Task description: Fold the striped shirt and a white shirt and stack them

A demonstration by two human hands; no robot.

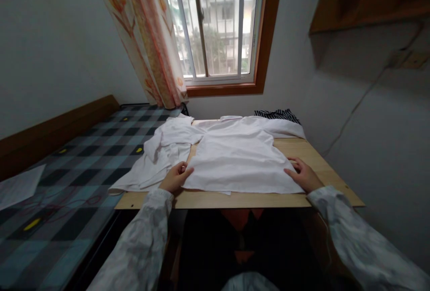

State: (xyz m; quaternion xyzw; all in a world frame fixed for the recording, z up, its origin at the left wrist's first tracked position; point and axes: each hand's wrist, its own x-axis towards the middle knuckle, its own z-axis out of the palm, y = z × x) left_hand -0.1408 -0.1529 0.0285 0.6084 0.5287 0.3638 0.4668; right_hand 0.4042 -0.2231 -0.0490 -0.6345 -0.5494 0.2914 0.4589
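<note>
A white shirt [240, 161] lies spread flat on a light wooden board [208, 200], its hem towards me and one sleeve stretched to the far right. My left hand [176, 176] pinches the shirt's left edge near the hem between thumb and fingers. On the opposite edge, my right hand [303, 174] grips the cloth the same way, thumb on top. Left of the shirt, another white garment [161, 161] lies crumpled and hangs over the board's left side. A black-and-white striped cloth [278, 114] sits at the far right corner.
A bed with a checked cover [83, 161] adjoins the board on the left, with a paper sheet [20, 185] on it. A curtain [148, 40] hangs beside the window [215, 22]. At the upper right, a wooden shelf [369, 4] juts from the wall above a hanging cable [356, 102].
</note>
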